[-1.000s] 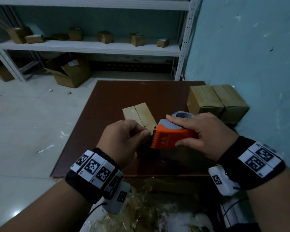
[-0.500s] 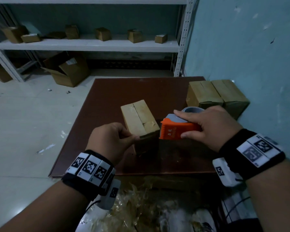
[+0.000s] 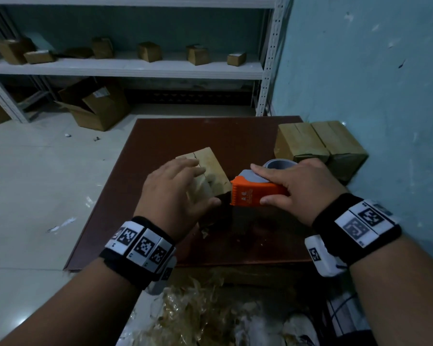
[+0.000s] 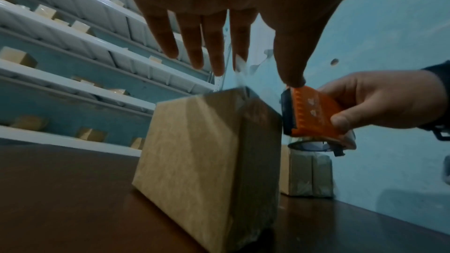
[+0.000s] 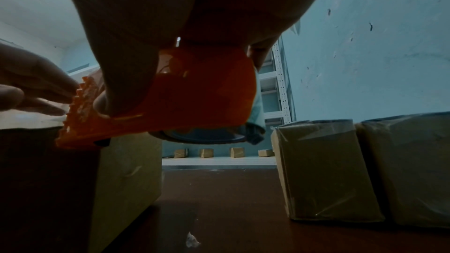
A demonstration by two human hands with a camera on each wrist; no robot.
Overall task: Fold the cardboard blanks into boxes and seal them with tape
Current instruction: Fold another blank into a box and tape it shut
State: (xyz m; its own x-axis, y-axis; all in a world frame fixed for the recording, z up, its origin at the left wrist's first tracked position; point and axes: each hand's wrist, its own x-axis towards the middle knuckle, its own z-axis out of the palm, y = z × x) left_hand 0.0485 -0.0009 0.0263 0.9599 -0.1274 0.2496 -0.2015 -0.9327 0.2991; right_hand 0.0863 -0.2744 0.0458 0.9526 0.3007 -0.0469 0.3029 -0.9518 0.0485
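Note:
A small cardboard box [image 3: 211, 168] stands upright on the brown table [image 3: 185, 136], its top flaps closed. My left hand [image 3: 178, 186] is spread flat just over the box top, fingers straight; in the left wrist view the left hand [image 4: 219, 45] hovers slightly above the cardboard box [image 4: 194, 161]. My right hand [image 3: 303, 188] grips an orange tape dispenser [image 3: 255, 193] right beside the box's near right edge. A clear tape strip runs from the tape dispenser [image 4: 314, 113] to the box top. In the right wrist view the tape dispenser [image 5: 185, 95] fills the centre.
Two taped boxes [image 3: 318, 146] stand against the blue wall at the table's right. A white shelf rack [image 3: 135, 66] with several small boxes is behind, and an open carton [image 3: 95, 106] lies on the floor. Crumpled plastic [image 3: 198, 315] lies below the table's near edge.
My left hand let go of its pinch at the box's near edge and now spreads flat over the top. The dispenser stayed at the box's right corner.

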